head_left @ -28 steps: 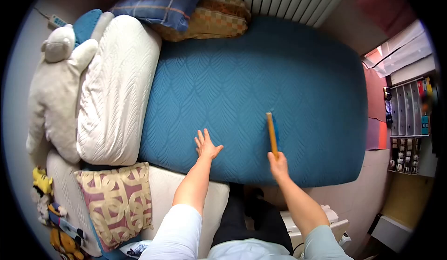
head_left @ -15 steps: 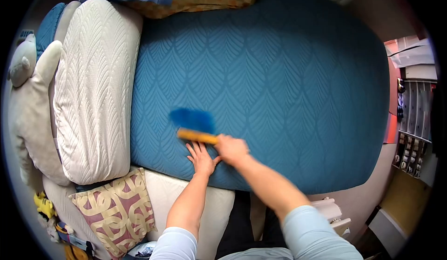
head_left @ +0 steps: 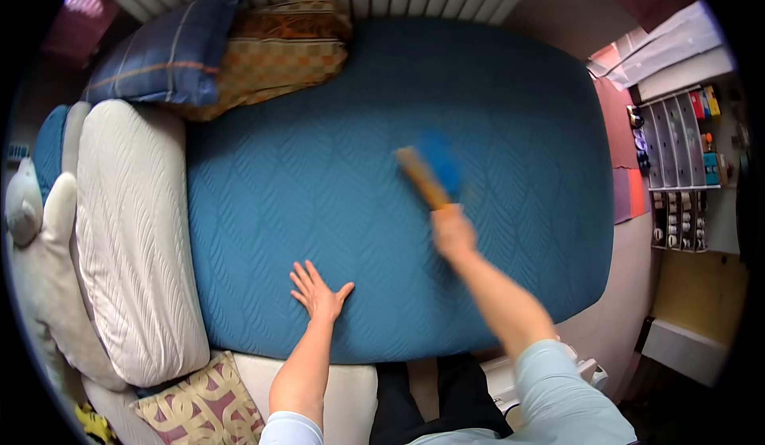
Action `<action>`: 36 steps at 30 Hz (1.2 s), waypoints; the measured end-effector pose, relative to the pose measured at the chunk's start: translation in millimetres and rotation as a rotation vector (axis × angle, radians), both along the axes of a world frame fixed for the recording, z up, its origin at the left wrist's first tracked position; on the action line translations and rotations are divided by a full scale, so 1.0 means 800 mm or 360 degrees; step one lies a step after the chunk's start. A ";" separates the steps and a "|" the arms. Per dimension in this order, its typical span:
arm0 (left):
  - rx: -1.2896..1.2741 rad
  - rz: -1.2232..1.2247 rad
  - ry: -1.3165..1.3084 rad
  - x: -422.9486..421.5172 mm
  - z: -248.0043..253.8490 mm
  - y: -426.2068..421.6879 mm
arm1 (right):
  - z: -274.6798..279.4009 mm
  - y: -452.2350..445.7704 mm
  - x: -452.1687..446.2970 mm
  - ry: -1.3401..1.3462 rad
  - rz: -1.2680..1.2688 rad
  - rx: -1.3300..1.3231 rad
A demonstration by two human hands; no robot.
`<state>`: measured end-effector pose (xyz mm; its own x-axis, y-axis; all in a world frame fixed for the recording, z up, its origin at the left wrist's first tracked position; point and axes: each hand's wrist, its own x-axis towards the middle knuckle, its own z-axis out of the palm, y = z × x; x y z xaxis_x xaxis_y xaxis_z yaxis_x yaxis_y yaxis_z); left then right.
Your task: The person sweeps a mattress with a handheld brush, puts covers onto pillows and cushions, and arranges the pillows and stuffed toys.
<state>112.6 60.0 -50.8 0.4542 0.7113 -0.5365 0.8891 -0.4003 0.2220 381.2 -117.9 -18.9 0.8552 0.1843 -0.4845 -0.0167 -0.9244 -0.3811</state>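
Observation:
My right hand grips the handle of a bed brush with a yellow-brown back and blue bristles. Motion blurs the brush, so I cannot tell whether its bristles touch the cloth. Under it spreads a mattress with a blue leaf-patterned cover. Near the front edge, my left hand lies flat on the cover with its fingers spread, holding nothing.
A long white cushion borders the mattress on the left, beside a grey-white plush toy. Blue plaid and checkered pillows lie at the back. A patterned cushion sits front left; shelves stand at right.
My right hand has swung the brush from beside my left hand toward the right and farther back. My left hand stays flat on the cover. The view now reaches farther back.

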 end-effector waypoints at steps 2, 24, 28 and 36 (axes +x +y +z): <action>0.0029 -0.0168 -0.0096 0.068 0.003 0.004 | 0.001 0.074 -0.053 -0.0044 0.0612 0.0294; 0.0090 -0.0356 -0.0125 0.290 0.026 -0.019 | 0.010 -0.034 0.172 0.0008 -0.0023 0.0087; -0.0007 -0.0372 -0.0003 0.387 0.021 -0.019 | -0.031 0.095 0.118 -0.0082 0.0901 0.0250; -0.0138 -0.0498 0.0453 0.425 0.033 -0.006 | -0.002 -0.089 0.340 -0.0075 0.0007 -0.0218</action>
